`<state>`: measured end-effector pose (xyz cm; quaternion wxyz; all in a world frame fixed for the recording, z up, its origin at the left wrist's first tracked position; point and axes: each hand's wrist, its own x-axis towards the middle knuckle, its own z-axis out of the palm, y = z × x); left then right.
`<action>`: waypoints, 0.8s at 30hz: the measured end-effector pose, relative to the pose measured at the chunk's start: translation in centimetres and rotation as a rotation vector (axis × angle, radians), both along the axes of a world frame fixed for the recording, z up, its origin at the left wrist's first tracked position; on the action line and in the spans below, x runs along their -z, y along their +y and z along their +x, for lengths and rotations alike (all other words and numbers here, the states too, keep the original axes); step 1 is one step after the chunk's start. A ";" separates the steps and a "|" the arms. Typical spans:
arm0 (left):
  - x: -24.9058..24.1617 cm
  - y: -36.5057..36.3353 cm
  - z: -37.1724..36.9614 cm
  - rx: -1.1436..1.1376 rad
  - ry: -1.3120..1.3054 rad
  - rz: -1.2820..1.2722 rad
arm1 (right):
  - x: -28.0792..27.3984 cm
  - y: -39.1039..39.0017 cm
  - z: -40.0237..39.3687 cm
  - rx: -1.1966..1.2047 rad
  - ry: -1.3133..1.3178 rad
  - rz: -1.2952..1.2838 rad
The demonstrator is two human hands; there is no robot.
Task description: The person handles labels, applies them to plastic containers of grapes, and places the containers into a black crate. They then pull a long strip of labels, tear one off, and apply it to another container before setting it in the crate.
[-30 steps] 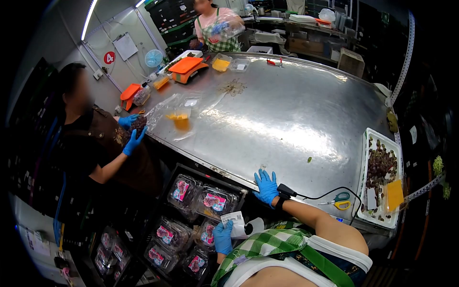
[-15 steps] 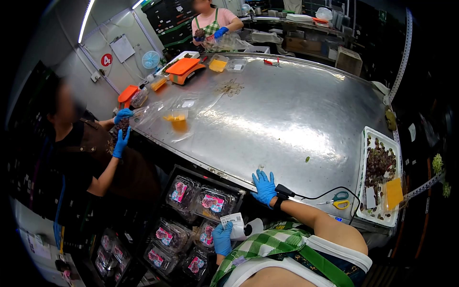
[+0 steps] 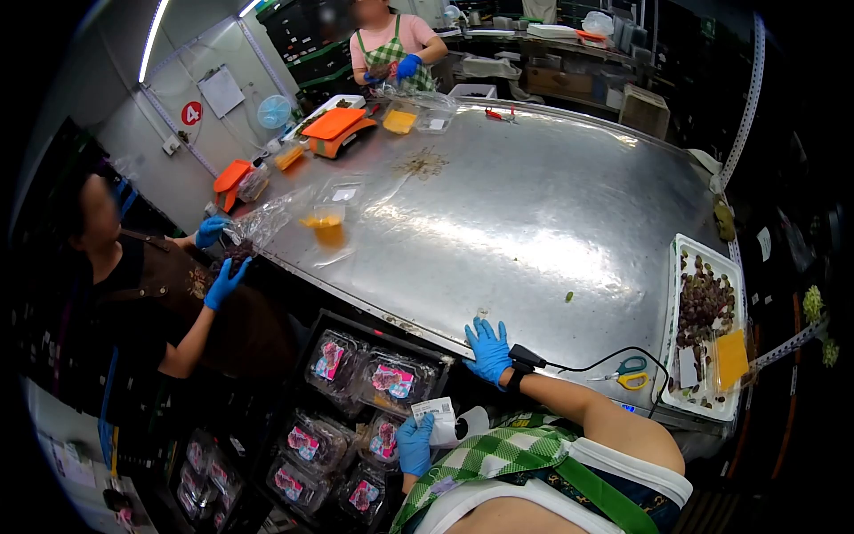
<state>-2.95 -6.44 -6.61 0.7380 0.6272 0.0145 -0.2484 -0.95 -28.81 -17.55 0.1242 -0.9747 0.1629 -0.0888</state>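
Pinching a white printed paper label [image 3: 433, 414] between blue-gloved fingers, the left hand [image 3: 414, 445] holds it at the near side, beside the green-and-white checked apron [image 3: 476, 465], apparently so that its print faces the wearer; its long axis is hard to tell, but one end points far-left and a white paper roll [image 3: 479, 420] sits to its right. The right hand [image 3: 487, 353], spread and gripping nothing, lies palm-down on the shiny metal table's [image 3: 534, 187] near edge, probably for support. Left of it, clear plastic boxes with pink-and-blue stickers [image 3: 391, 381] fill a black plastic crate [image 3: 384, 336], likely to keep them together, while a shallow white tray [image 3: 673, 303] contains loose dark grapes [image 3: 707, 298] at the far right.
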 end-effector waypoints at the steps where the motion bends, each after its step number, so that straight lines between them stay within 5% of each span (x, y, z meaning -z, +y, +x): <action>1: 0.1 -0.1 0.1 0.005 0.004 0.003 | 0.0 0.0 0.0 0.002 0.000 -0.001; 24: 2.8 -8.8 4.7 0.312 0.096 -0.091 | 1.2 0.5 0.4 0.117 -0.029 -0.077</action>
